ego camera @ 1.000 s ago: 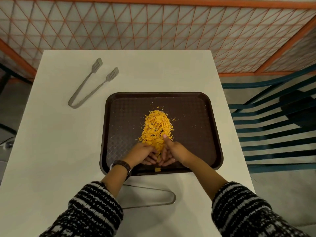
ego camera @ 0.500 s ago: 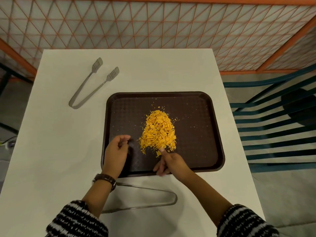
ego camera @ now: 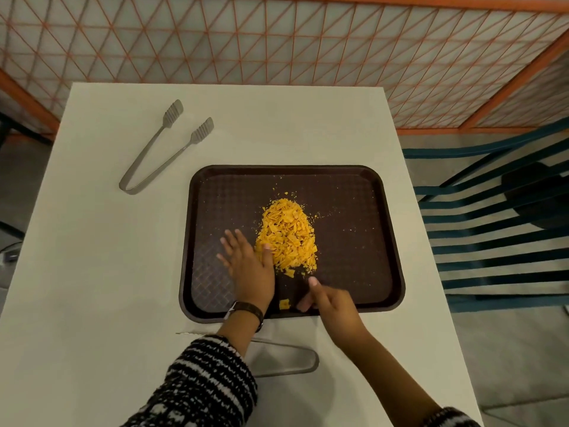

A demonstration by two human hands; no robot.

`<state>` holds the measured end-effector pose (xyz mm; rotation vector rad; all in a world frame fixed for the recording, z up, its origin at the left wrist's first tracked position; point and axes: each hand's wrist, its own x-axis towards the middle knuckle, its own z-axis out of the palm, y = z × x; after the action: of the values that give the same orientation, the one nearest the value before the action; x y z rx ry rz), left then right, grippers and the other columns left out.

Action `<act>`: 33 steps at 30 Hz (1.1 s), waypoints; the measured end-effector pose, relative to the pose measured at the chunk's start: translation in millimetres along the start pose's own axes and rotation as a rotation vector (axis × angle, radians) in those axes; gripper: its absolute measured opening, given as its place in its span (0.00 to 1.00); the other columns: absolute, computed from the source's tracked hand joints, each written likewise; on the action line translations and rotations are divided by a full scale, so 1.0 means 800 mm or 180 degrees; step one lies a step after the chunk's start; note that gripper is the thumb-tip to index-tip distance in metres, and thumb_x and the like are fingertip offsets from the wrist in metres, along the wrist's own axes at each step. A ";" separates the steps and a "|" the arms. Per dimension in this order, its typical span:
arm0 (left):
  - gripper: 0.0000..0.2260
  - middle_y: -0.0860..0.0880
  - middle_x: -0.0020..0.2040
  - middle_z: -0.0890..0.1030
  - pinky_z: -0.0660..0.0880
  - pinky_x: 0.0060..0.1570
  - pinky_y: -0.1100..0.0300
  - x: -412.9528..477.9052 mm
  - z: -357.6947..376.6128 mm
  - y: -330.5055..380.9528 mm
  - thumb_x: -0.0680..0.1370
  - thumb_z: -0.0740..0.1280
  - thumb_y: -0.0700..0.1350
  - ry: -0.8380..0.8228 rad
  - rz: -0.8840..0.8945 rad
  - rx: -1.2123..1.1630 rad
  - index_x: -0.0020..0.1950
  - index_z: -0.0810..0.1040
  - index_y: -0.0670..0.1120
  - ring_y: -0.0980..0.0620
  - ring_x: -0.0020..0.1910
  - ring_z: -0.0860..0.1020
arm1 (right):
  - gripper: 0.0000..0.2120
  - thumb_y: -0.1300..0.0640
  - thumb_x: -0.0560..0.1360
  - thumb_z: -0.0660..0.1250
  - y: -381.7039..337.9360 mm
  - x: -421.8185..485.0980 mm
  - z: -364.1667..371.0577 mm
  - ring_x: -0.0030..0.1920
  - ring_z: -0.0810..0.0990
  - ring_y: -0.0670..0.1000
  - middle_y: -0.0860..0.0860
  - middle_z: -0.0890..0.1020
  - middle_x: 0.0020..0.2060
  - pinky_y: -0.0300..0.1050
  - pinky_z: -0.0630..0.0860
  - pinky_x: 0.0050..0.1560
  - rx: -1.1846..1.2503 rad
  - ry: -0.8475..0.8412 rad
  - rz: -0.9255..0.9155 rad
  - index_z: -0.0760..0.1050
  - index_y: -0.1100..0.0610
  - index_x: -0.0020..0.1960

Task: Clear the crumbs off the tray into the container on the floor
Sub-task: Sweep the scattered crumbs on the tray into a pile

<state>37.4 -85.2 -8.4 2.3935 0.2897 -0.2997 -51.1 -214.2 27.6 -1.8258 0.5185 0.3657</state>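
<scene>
I am pushing the crumbs [ego camera: 288, 232] into one heap. They sit in a yellow pile in the middle of the brown tray [ego camera: 354, 211], and the tray sits on the white table [ego camera: 92, 272]. Nothing has gone into the container yet, I think.

My left hand [ego camera: 246, 266] lies flat on the tray with its fingers spread, just beside the pile, and my thumb touches the pile's edge. My right hand [ego camera: 329, 300] is near the front rim. One finger sticks out toward the pile and the others curl under. I cannot tell if they pinch anything.

One loose crumb [ego camera: 284, 303] lies apart, between my hands, near the front rim. A few tiny bits are scattered on the right side too.

Next I think I should sweep in the loose bits. Then I need to lift the tray by its sides, keep it level, and tip it slowly over the container.

I cannot see the container or where on the floor it is. My left arm hides part of the near tongs [ego camera: 286, 359]. The far tongs [ego camera: 163, 149] lie untouched.
</scene>
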 end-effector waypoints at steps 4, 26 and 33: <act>0.29 0.48 0.78 0.43 0.35 0.74 0.51 -0.011 0.019 0.023 0.80 0.50 0.54 -0.0565 0.0691 -0.0701 0.76 0.42 0.46 0.56 0.73 0.36 | 0.26 0.41 0.78 0.54 0.007 0.004 0.023 0.42 0.82 0.53 0.54 0.85 0.36 0.53 0.75 0.55 0.0152 -0.0220 -0.0038 0.81 0.55 0.33; 0.37 0.45 0.76 0.37 0.29 0.69 0.55 -0.024 0.032 0.029 0.75 0.40 0.65 -0.0289 0.0159 -0.0402 0.75 0.38 0.42 0.54 0.71 0.32 | 0.36 0.36 0.75 0.45 -0.008 0.040 0.055 0.75 0.35 0.44 0.49 0.43 0.77 0.43 0.34 0.73 -0.0081 0.0491 -0.0049 0.39 0.51 0.76; 0.28 0.45 0.77 0.41 0.33 0.70 0.57 0.024 -0.022 -0.020 0.81 0.52 0.47 0.0291 0.0178 -0.0405 0.76 0.42 0.41 0.49 0.76 0.38 | 0.33 0.40 0.77 0.47 -0.015 0.080 -0.020 0.75 0.39 0.47 0.47 0.47 0.77 0.47 0.39 0.73 -0.0499 0.0967 -0.0274 0.45 0.52 0.77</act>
<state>53.3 -59.4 -10.8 2.2887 0.2747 -0.1419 10.0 -237.4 10.7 -2.0627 0.6311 0.0702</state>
